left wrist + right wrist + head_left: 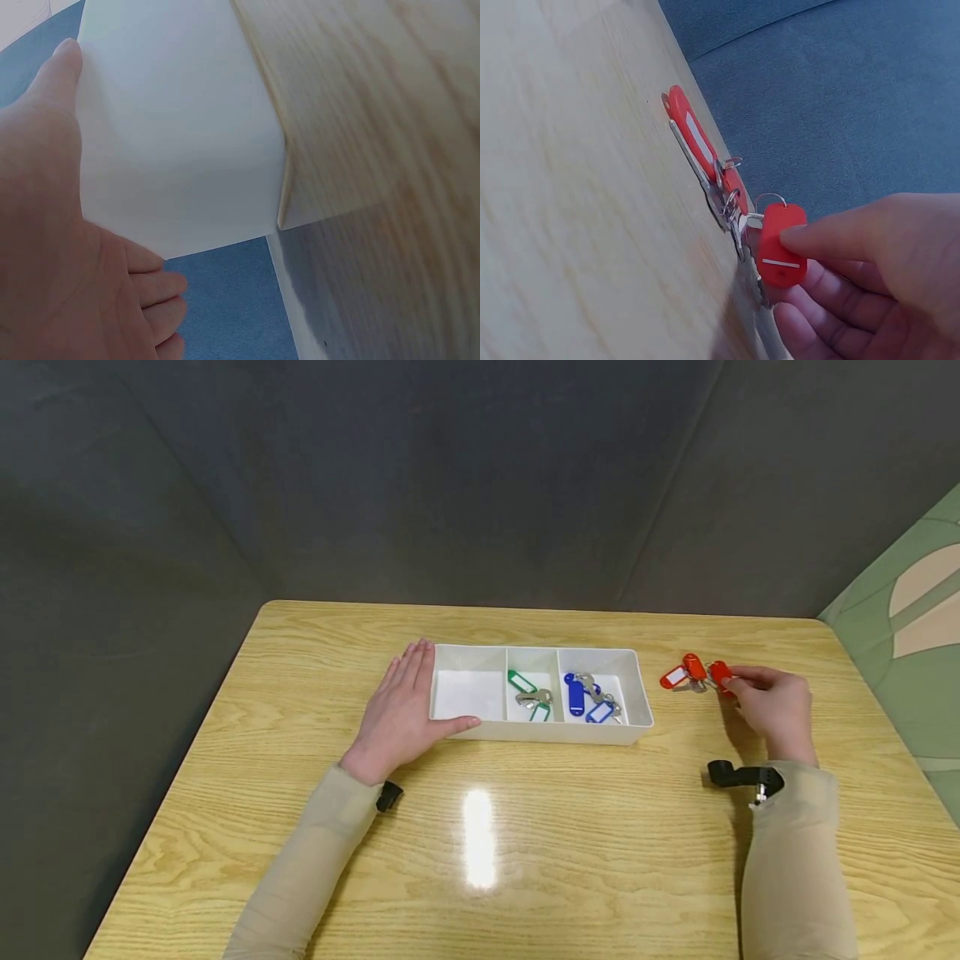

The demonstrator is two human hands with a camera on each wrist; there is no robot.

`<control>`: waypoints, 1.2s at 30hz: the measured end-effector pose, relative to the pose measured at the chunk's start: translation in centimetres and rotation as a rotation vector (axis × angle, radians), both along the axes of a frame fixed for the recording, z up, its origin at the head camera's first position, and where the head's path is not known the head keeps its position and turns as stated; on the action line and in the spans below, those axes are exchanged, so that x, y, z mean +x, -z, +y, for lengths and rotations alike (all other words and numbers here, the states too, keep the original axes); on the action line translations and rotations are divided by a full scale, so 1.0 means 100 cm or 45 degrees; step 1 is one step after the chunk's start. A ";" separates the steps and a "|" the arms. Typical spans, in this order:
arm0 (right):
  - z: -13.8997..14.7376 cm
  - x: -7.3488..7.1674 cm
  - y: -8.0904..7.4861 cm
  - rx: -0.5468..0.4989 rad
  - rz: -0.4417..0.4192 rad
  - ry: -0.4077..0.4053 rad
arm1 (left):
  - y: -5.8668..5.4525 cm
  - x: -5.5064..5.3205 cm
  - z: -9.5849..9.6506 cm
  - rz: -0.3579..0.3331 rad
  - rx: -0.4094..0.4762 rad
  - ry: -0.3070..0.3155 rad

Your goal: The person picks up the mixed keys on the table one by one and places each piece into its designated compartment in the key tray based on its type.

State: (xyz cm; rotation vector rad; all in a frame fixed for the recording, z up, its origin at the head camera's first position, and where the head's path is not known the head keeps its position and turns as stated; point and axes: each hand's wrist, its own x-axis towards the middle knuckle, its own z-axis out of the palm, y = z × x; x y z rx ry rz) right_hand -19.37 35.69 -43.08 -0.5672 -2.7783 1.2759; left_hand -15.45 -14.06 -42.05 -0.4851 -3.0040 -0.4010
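Observation:
My left hand [399, 708] lies against the left end of a white divided tray [540, 732], fingers straight, thumb over its front rim. Of the tray's three compartments, the left one is bare, the middle holds keys with green tags [521, 682], and the right holds keys with blue tags [575, 697]. To the right of the tray, my right hand [772, 703] pinches a red key tag [782, 240] between thumb and fingers. Beside it on the table lie two more red key tags [694, 667] with metal keys and rings.
The wooden table [570, 835] ends at a dark padded wall [465, 485] behind. A green and beige patterned surface [915, 693] borders the right side. Each wrist carries a small black camera mount [742, 775].

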 end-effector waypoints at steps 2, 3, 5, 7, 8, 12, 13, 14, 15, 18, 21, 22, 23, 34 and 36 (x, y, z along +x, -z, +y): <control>-0.001 0.000 0.000 -0.008 0.006 0.006 | 0.000 0.000 0.000 -0.002 0.004 -0.001; -0.001 0.000 0.000 -0.010 0.007 0.009 | 0.000 0.000 0.000 -0.004 0.004 -0.001; -0.001 0.000 -0.001 -0.017 0.014 0.008 | 0.000 0.000 0.000 -0.005 0.005 -0.002; -0.001 0.001 -0.001 -0.029 0.025 0.004 | 0.000 0.000 0.000 -0.008 0.003 -0.002; -0.001 0.001 -0.001 -0.032 0.030 0.002 | 0.000 0.000 0.000 -0.009 0.002 -0.002; -0.001 0.002 -0.003 -0.040 0.063 -0.004 | 0.000 0.000 0.000 -0.005 0.003 0.002; -0.002 0.003 -0.004 -0.043 0.072 -0.003 | 0.000 0.000 0.000 -0.003 0.003 0.002; -0.002 0.003 -0.004 -0.047 0.079 -0.005 | 0.000 0.000 0.000 -0.004 0.004 0.003; -0.002 0.003 -0.004 -0.058 0.091 -0.006 | 0.000 0.000 0.000 -0.004 0.004 0.002; -0.002 0.003 -0.005 -0.067 0.123 -0.009 | 0.000 -0.001 0.000 -0.006 0.001 0.000; -0.003 0.002 -0.007 -0.074 0.157 -0.005 | 0.000 -0.001 0.000 -0.008 0.001 0.000; -0.004 0.002 -0.008 -0.065 0.163 -0.004 | 0.000 -0.001 0.000 -0.008 0.000 0.000; -0.004 0.002 -0.008 -0.067 0.170 -0.004 | 0.000 -0.001 0.000 -0.008 0.000 0.000; -0.007 0.004 -0.014 -0.020 0.204 -0.012 | 0.000 0.000 0.000 -0.022 -0.005 -0.001; -0.008 0.004 -0.015 -0.015 0.207 -0.014 | 0.000 0.000 0.000 -0.021 -0.006 -0.001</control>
